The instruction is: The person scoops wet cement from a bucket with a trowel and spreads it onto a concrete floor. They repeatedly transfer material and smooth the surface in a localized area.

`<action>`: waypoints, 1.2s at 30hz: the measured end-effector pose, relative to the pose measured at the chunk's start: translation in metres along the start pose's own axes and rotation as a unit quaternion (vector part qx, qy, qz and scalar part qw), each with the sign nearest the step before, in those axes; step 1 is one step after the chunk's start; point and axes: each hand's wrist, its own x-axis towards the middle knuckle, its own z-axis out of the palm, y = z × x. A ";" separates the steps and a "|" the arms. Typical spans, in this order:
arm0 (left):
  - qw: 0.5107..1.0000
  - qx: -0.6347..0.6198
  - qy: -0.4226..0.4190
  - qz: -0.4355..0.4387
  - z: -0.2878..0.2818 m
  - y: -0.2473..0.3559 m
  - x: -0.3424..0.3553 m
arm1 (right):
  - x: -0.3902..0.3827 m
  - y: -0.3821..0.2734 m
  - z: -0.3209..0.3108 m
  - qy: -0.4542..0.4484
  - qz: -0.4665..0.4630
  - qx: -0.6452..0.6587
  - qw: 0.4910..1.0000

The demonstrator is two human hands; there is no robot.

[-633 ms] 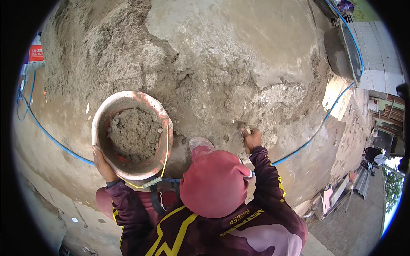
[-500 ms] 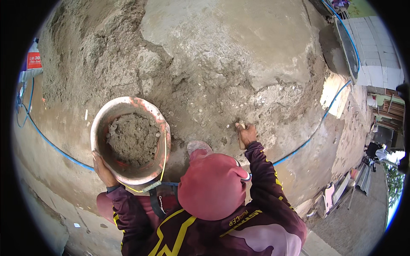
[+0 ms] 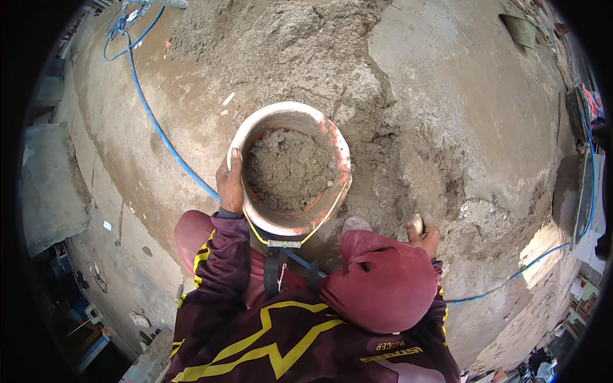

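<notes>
A whitish-orange bucket (image 3: 343, 153) with a yellow wire handle stands in front of my legs, partly filled with grey mortar (image 3: 290, 169). My left hand (image 3: 230, 184) grips its left rim, with the thumb up at the edge. To the right, beyond my bent knee, my right hand (image 3: 426, 237) is closed around a wooden-handled tool (image 3: 417, 223), low over the mortar-covered ground. Only the pale butt of its handle shows; the rest of the tool is hidden, so its kind cannot be told.
Loose grey mortar (image 3: 306, 57) is spread over the ground ahead, beside a smoother patch (image 3: 466, 83) on the right. A blue hose (image 3: 156, 124) runs along the left toward my legs. A small bucket (image 3: 520, 30) lies at the far right, and a pale board (image 3: 539, 255) lies nearer.
The view has swung left, bringing the bucket closer to the picture's middle. My left hand stays on the rim. My right hand still grips the tool and now appears closer to my knee.
</notes>
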 end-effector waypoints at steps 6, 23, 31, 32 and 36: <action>0.999 -0.028 -0.013 -0.018 -0.002 0.005 -0.004 | 0.058 -0.104 0.051 -0.191 -0.195 -0.093 0.957; 1.000 0.005 0.006 -0.006 -0.015 -0.018 0.006 | 0.088 -0.213 0.053 -0.307 -0.417 -0.315 0.795; 0.998 -0.017 0.015 -0.055 -0.039 -0.047 0.016 | 0.102 -0.201 0.063 -0.278 -0.432 -0.296 0.805; 0.999 -0.028 0.009 -0.044 -0.040 -0.050 0.014 | 0.103 -0.196 0.071 -0.301 -0.369 -0.387 0.789; 0.998 0.000 0.036 -0.043 -0.050 -0.064 0.015 | 0.102 -0.189 0.091 -0.353 -0.448 -0.305 0.763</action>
